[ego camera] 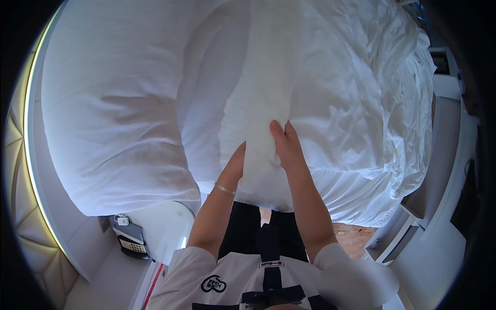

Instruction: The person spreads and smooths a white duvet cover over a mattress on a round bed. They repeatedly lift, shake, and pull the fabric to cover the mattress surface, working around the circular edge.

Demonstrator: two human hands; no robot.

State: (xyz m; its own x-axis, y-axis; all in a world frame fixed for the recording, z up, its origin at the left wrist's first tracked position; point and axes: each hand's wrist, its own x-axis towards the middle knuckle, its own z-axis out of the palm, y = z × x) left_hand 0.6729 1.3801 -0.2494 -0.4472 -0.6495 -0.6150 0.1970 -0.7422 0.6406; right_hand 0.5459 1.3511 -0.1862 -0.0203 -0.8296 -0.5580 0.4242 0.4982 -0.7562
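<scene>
White bedding covers a bed before me, with a smooth folded band of the white duvet point(267, 89) running up the middle. My right hand point(286, 143) grips the right edge of this band, thumb on top and fingers partly hidden in the cloth. At its left edge lies my left hand point(235, 162), a bracelet on the wrist; its fingers are mostly hidden beneath or behind the fabric, so its hold cannot be told. Left of the band, a large white pillow point(120, 155) rests at the head of the bed.
A telephone point(133, 244) and a small white adapter point(123, 221) sit by a round-cornered bedside table point(166, 221) at lower left. A padded headboard panel point(31, 228) with a light strip lines the left. Rumpled white sheets point(403, 155) hang at the right, near a white shelf unit point(399, 232).
</scene>
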